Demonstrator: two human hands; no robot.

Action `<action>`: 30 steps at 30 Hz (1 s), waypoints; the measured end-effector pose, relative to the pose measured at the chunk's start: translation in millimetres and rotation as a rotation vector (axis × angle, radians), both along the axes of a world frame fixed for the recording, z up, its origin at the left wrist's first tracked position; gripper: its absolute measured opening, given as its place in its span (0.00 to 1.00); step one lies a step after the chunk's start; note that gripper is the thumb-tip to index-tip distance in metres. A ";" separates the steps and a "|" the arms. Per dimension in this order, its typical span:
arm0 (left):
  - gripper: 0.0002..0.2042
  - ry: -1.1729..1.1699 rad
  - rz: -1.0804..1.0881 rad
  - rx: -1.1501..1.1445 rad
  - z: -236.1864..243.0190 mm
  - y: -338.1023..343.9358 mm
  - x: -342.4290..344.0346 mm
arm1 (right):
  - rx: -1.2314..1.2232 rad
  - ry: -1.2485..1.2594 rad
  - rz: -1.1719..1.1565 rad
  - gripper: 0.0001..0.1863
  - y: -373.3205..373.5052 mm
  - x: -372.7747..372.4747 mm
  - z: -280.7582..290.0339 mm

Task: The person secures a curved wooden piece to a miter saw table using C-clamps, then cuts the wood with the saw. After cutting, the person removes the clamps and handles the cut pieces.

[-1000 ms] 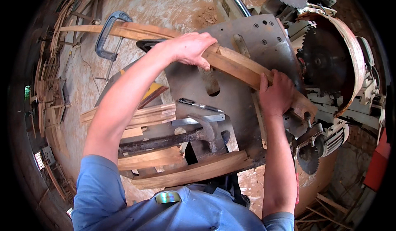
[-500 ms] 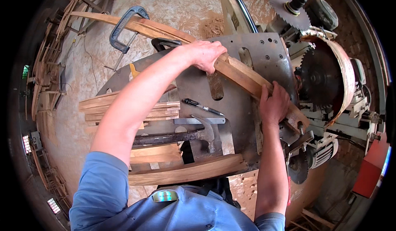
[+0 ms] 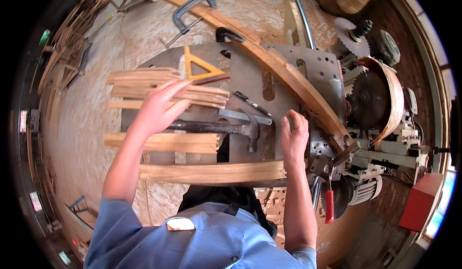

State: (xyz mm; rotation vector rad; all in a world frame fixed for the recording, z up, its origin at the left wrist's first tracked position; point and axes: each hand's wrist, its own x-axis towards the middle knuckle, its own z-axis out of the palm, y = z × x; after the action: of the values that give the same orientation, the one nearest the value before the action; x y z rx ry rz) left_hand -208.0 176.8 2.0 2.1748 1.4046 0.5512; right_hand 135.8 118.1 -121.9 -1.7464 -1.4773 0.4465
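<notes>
My left hand (image 3: 161, 108) reaches over a stack of thin wooden strips (image 3: 214, 96), fingers outstretched; I cannot tell whether it touches them. My right hand (image 3: 295, 137) is loosely bent over the metal plate (image 3: 245, 81), open and holding nothing. A long curved wooden piece (image 3: 308, 96) crosses the plate diagonally, with a grey C-clamp (image 3: 183, 12) at its upper part. A pen (image 3: 251, 103), a steel ruler (image 3: 263, 120) and a hammer (image 3: 249, 129) lie between my hands. A yellow triangle (image 3: 190, 62) is above the strips. A thicker wooden piece (image 3: 214, 172) lies along the near edge.
Circular saw blades (image 3: 365, 100) and machinery with a curved guard (image 3: 392, 96) stand at the right, beside a red box (image 3: 418, 204) and a red-handled lever (image 3: 329, 204). Long timber strips (image 3: 72, 33) are piled along the left side.
Both hands have let go of the long curved piece. My left has moved down-left to the strips, my right slightly down-left. The camera's view has shifted.
</notes>
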 end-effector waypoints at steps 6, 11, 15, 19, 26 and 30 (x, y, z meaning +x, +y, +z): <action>0.13 -0.534 0.930 0.031 -46.1 -223.9 -130.3 | -0.164 0.492 0.175 0.12 -62.8 -34.7 32.9; 0.12 -0.671 1.140 -0.266 -102.0 -347.4 -134.9 | -0.364 0.506 0.370 0.13 -132.2 -68.0 62.5; 0.39 -0.125 0.909 -0.962 -222.8 -464.0 -133.6 | -0.606 0.493 0.592 0.13 -177.9 -107.9 48.1; 0.43 -0.884 1.180 -1.610 -254.8 -548.8 -105.0 | -0.773 0.548 0.632 0.17 -216.0 -141.2 29.0; 0.33 -1.475 1.151 -1.397 -287.5 -632.2 -126.3 | -0.969 0.213 0.874 0.17 -248.2 -258.9 66.8; 0.32 -1.378 1.210 -1.285 -341.3 -676.7 -140.9 | -0.968 0.046 1.098 0.17 -265.6 -347.3 73.6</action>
State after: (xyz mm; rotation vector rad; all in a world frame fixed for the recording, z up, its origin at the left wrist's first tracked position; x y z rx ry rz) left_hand -348.9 -500.0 -339.3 -0.3134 1.2902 0.8503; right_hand -211.5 -147.5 -48.3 -1.3003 -2.3037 1.9990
